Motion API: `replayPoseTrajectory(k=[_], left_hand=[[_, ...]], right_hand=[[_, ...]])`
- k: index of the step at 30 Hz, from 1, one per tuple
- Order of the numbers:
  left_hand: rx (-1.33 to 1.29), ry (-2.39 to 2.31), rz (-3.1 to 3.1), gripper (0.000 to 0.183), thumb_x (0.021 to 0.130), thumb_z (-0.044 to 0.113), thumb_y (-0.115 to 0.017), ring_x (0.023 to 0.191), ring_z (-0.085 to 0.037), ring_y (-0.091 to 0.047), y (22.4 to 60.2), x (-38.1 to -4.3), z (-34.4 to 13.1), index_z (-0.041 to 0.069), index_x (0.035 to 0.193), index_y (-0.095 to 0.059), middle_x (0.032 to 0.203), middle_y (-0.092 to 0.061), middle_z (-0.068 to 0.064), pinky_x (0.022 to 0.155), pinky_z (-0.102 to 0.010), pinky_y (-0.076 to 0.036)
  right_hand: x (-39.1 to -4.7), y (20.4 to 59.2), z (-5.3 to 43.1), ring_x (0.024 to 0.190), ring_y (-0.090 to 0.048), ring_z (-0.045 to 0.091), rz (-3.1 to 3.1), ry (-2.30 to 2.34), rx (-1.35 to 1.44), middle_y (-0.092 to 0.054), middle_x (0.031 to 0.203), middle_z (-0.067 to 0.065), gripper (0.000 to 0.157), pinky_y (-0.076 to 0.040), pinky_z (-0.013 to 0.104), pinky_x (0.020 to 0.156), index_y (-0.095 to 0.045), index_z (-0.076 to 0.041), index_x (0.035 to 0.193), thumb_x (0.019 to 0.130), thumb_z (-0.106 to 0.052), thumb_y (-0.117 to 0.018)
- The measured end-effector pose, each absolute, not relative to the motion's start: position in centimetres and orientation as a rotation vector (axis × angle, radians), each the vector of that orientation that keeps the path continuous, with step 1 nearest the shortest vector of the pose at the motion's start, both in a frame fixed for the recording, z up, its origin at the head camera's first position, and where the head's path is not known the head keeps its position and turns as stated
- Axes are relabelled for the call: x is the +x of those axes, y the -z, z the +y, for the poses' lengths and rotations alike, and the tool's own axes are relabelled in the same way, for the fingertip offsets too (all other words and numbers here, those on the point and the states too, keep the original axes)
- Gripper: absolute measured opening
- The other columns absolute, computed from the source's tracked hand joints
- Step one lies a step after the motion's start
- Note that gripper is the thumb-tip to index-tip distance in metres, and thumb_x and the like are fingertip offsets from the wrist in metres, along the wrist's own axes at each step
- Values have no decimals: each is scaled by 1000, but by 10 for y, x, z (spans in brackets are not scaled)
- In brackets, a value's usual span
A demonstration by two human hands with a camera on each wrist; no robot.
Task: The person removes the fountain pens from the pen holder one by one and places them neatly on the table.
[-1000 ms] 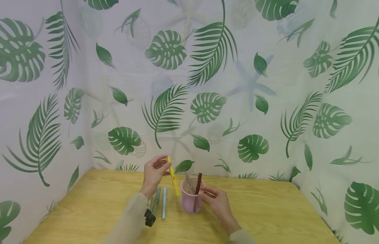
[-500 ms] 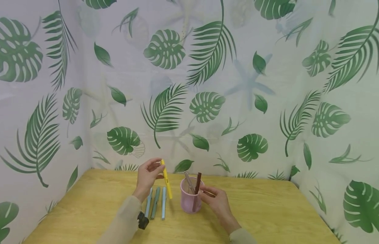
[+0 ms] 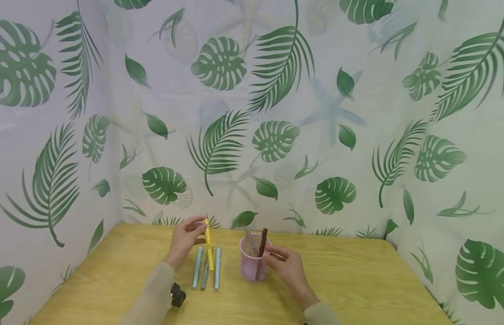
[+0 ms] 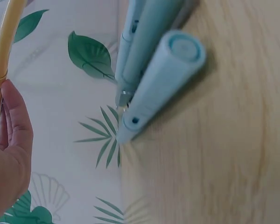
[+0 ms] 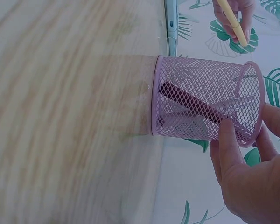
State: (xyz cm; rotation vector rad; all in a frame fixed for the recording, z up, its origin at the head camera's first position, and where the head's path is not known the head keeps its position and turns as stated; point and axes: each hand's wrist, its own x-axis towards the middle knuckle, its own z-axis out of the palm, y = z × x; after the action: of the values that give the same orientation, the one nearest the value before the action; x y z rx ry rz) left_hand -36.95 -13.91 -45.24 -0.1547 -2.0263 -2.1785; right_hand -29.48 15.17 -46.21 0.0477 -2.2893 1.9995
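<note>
My left hand [image 3: 186,239] pinches a yellow pen [image 3: 209,248] near its top end. The pen hangs steeply above the table, in front of part of a grey-green pen [image 3: 204,277]. Two light blue pens lie either side of that one, a left [image 3: 197,271] and a right [image 3: 217,271]. My right hand [image 3: 290,271] holds a pink mesh pen holder [image 3: 252,268] at its right side, near the rim. In the right wrist view, my thumb lies against the mesh [image 5: 196,70]. A dark brown pen [image 3: 263,241] and a greyish pen [image 3: 250,238] lean inside the holder.
The wooden table [image 3: 341,280] has its back edge against a leaf-patterned white sheet [image 3: 284,203]. Similar sheets stand at the left and right sides. A small black device [image 3: 178,295] sits on my left wrist.
My left hand has moved left with the yellow pen, from beside the pen holder to over the row of pens. My right hand and the holder have stayed in place.
</note>
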Motion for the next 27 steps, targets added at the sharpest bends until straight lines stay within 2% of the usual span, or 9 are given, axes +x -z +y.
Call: replayPoseTrajectory(k=[10, 16, 20, 27], left_hand=[[-95, 2163, -2153, 35, 94, 5, -64, 81, -14, -62, 451, -370, -149, -2, 128, -59, 110, -67, -19, 74, -41, -60], [-52, 2136, -2208, 36, 95, 7, -64, 83, -15, -62, 450, -372, -156, -1, 129, -59, 114, -66, -18, 77, -42, -60], [-54, 2114, -2234, 32, 94, 6, -64, 82, -15, -62, 450, -374, -159, 0, 125, -61, 110, -67, -15, 76, -40, -60], [-66, 2087, -2290, 32, 94, 5, -63, 80, -15, -63, 455, -376, -163, -5, 124, -60, 108, -67, -17, 75, -39, -60]], right_hand=[[-293, 459, 150, 118, -61, 38, -2263, -2012, 24, -56, 134, 28, 34, -56, 38, 92, -67, 6, 117, 89, -12, -71], [-294, 461, 150, 119, -60, 39, -2272, -2010, 23, -55, 135, 28, 34, -56, 38, 91, -67, 5, 117, 89, -12, -72], [-295, 461, 152, 120, -60, 39, -2280, -2002, 30, -54, 136, 28, 35, -56, 39, 92, -66, 5, 119, 89, -14, -72], [-294, 461, 151, 120, -59, 40, -2293, -2000, 28, -53, 137, 29, 35, -56, 39, 92, -66, 4, 119, 89, -14, -71]])
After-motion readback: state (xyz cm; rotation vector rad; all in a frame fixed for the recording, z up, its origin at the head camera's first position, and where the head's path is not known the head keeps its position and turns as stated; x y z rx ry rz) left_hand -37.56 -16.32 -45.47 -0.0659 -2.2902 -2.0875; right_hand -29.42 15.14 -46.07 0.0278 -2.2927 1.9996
